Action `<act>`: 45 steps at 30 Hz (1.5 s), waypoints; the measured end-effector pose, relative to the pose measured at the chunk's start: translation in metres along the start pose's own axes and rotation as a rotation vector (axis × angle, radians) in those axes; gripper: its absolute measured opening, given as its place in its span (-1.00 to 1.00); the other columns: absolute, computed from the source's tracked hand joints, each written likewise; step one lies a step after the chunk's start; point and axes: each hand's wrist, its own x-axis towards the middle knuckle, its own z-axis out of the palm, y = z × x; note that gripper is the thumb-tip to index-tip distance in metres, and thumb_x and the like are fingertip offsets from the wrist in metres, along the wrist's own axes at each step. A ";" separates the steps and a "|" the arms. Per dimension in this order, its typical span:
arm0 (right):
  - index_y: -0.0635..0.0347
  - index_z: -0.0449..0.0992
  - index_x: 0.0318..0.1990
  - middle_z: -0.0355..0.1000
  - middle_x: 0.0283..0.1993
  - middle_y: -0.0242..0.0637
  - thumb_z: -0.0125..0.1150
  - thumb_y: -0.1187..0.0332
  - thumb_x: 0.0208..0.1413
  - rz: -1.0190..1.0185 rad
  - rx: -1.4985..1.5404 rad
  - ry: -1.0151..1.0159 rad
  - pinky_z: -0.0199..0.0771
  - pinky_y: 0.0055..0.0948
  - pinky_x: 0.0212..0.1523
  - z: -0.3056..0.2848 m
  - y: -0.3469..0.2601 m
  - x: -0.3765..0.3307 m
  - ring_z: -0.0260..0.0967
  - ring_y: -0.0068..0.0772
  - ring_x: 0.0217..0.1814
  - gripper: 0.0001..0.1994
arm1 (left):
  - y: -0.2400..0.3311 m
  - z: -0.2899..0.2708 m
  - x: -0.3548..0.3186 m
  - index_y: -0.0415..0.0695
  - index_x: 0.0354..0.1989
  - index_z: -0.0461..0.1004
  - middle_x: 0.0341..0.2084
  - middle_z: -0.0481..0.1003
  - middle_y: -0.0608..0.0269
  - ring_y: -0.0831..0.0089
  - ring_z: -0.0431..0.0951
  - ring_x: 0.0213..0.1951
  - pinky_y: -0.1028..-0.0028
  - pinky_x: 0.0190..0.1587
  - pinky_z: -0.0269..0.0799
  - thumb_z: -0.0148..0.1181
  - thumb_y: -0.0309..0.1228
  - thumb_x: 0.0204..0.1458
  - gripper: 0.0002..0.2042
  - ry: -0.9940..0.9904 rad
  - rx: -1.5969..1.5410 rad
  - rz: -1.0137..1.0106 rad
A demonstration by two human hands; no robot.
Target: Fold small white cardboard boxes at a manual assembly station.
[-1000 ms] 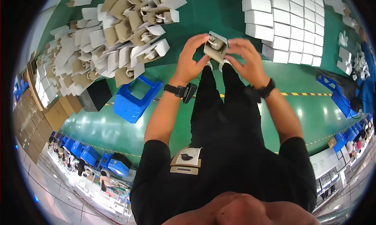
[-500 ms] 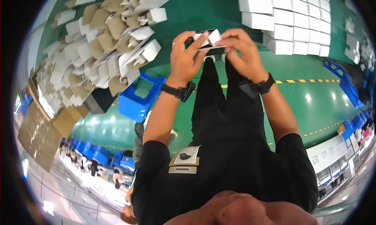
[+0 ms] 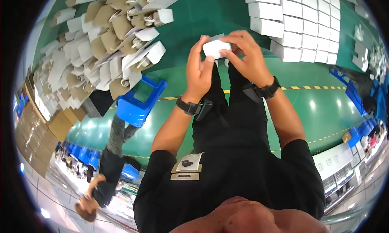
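Note:
A small white box (image 3: 216, 49) is held up between my two hands, over the near edge of the green table (image 3: 190, 20). My left hand (image 3: 198, 70) grips its left end, thumb on the near face and fingers behind. From the right, my right hand (image 3: 248, 54) pinches the other end, with thumb and fingertips on the near face and upper edge. A plain white face of the box is turned toward me, and what it contains is hidden. A black strap with a small black block is on each wrist.
Many opened white boxes with brown inner flaps (image 3: 109, 42) are heaped at the left. Neat rows of white boxes (image 3: 300, 26) stand at the right. A blue stool (image 3: 139, 103) is on the floor at left, near another person (image 3: 109, 168). White pieces (image 3: 360, 52) lie far right.
The box was open with a flap standing; now a closed white face shows. My left hand has shifted right and turned. At left, the other person has come more fully into view.

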 end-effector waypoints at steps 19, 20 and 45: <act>0.13 0.72 -0.06 0.52 -0.08 -0.29 0.38 0.43 0.20 0.222 -0.128 0.024 0.60 -0.56 -0.30 -0.002 -0.018 0.012 0.49 -0.52 -0.21 -0.83 | 0.006 0.007 0.009 -0.19 0.01 0.55 0.07 0.56 -0.01 0.15 0.54 0.22 0.47 -0.14 0.59 0.09 -0.44 0.35 -0.82 0.084 0.117 0.075; 0.13 0.72 -0.07 0.52 -0.08 -0.29 0.38 0.43 0.20 0.207 -0.128 0.021 0.60 -0.56 -0.30 -0.003 -0.018 0.012 0.49 -0.52 -0.21 -0.83 | 0.006 0.007 0.010 -0.19 0.01 0.55 0.07 0.56 -0.01 0.15 0.54 0.22 0.47 -0.14 0.59 0.09 -0.44 0.35 -0.82 0.084 0.117 0.073; 0.29 0.55 -0.01 0.47 -0.21 -0.45 0.29 0.42 0.30 0.467 0.341 0.152 0.54 -0.60 -0.18 0.022 0.012 -0.009 0.37 -0.70 -0.19 -0.82 | -0.014 0.018 0.005 -0.28 0.13 0.45 0.08 0.47 0.03 0.28 0.48 0.17 0.34 0.24 0.36 0.19 -0.40 0.31 -0.70 0.148 -0.016 -0.076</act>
